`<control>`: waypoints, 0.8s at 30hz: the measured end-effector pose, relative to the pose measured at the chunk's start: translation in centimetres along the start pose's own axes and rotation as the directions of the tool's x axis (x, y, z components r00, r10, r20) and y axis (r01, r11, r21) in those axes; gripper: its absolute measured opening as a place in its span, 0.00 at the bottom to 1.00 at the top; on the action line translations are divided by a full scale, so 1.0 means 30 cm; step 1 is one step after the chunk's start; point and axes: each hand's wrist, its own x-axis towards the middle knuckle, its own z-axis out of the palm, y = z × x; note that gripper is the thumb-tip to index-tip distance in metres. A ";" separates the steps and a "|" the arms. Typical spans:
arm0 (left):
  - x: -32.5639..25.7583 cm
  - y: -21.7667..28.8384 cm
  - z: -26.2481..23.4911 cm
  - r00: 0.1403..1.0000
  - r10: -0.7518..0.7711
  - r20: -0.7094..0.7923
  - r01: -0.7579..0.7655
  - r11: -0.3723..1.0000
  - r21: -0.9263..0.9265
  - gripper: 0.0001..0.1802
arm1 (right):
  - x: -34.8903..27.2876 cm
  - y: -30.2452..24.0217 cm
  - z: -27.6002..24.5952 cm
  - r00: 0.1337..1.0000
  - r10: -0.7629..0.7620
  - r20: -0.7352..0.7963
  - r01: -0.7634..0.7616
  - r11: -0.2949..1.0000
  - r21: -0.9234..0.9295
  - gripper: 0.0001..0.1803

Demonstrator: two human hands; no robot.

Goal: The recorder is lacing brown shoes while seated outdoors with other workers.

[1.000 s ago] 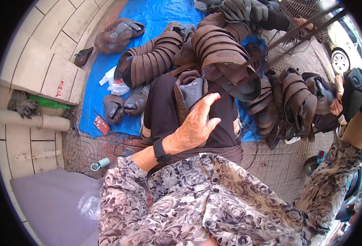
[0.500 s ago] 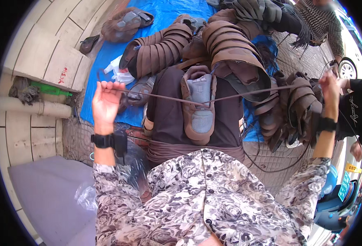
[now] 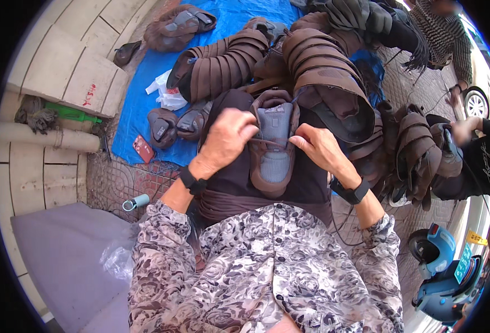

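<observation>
On my lap, toe toward me, lies a brown shoe (image 3: 272,186) with a grey mesh tongue (image 3: 274,123). A thin brown shoelace (image 3: 268,145) crosses it below the tongue. At the shoe's left edge my left hand (image 3: 229,137) is closed in a pinch beside the eyelets. My right hand (image 3: 318,147) pinches at the opposite edge, thumb and forefinger together. Both grip the lace by the eyelets, though the lace ends are mostly hidden by my fingers. A bundle of brown laces (image 3: 261,206) lies across my lap, near my waist.
Stacks of nested brown shoe uppers (image 3: 222,66) cover a blue tarp (image 3: 131,119) ahead. A red phone (image 3: 143,149) and a light blue cylinder (image 3: 136,202) lie at left. More shoes (image 3: 414,144) and another person's black sleeve (image 3: 481,150) are at right, with blue scooters (image 3: 439,297) beyond.
My hands were spread far apart with the lace pulled straight across the shoe. Both have come inward and down to the shoe's edges, and the long taut span is gone.
</observation>
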 end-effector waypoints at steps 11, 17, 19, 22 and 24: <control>-0.024 -0.066 0.008 0.939 -0.198 0.280 0.247 0.957 -0.151 0.11 | -0.031 0.033 -0.082 0.803 0.334 0.494 -0.567 0.685 0.458 0.18; -0.178 -0.273 -0.249 0.815 -0.330 0.476 0.488 0.834 -0.257 0.08 | -0.223 0.082 -0.411 0.901 0.306 0.307 -0.353 0.929 0.112 0.07; -0.306 -0.313 -0.416 0.669 -0.610 0.424 0.678 0.735 -0.013 0.09 | -0.337 0.142 -0.556 0.839 0.473 0.268 -0.492 0.871 0.004 0.04; -0.481 -0.433 -0.594 0.755 -0.611 0.239 0.581 0.791 0.190 0.08 | -0.571 0.154 -0.775 0.787 0.616 0.037 -0.615 0.787 -0.042 0.04; -0.566 -0.486 -0.680 0.666 -0.739 0.100 0.705 0.667 0.241 0.08 | -0.690 0.145 -0.868 0.789 0.607 -0.095 -0.613 0.771 -0.169 0.05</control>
